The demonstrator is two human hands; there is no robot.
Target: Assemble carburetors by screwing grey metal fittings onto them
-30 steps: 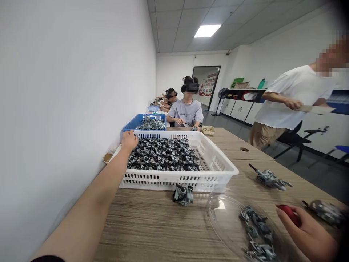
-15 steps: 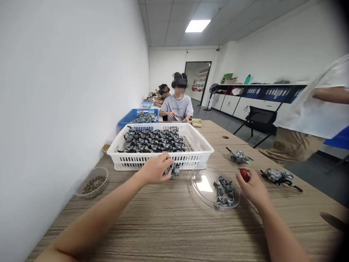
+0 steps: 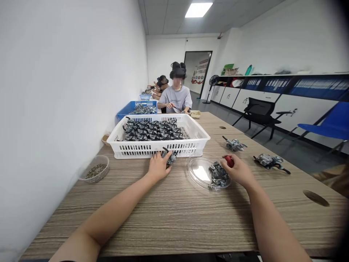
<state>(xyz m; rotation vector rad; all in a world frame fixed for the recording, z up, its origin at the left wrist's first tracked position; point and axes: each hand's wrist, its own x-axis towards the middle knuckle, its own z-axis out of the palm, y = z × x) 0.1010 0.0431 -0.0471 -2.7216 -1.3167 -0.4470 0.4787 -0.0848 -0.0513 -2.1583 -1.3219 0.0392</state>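
I see the metal part point(image 3: 172, 158) just right of the left hand point(image 3: 159, 167), pinched between thumb and fingers before the white crate point(image 3: 155, 143), while the right hand point(image 3: 237, 170), farther off, clutches a red handle point(image 3: 229, 161).

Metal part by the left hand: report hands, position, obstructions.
Left hand at metal part, grip unclear. Right hand gripping red handle, near clear dish. White basket close behind part.

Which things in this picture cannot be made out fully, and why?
In the head view:
Metal part: partly covered by the left hand.
Red object: its gripped portion, hidden by the right hand.
Small pieces in the clear bowl: too small to count.
Brown shape: blurred, cut off by the right edge.
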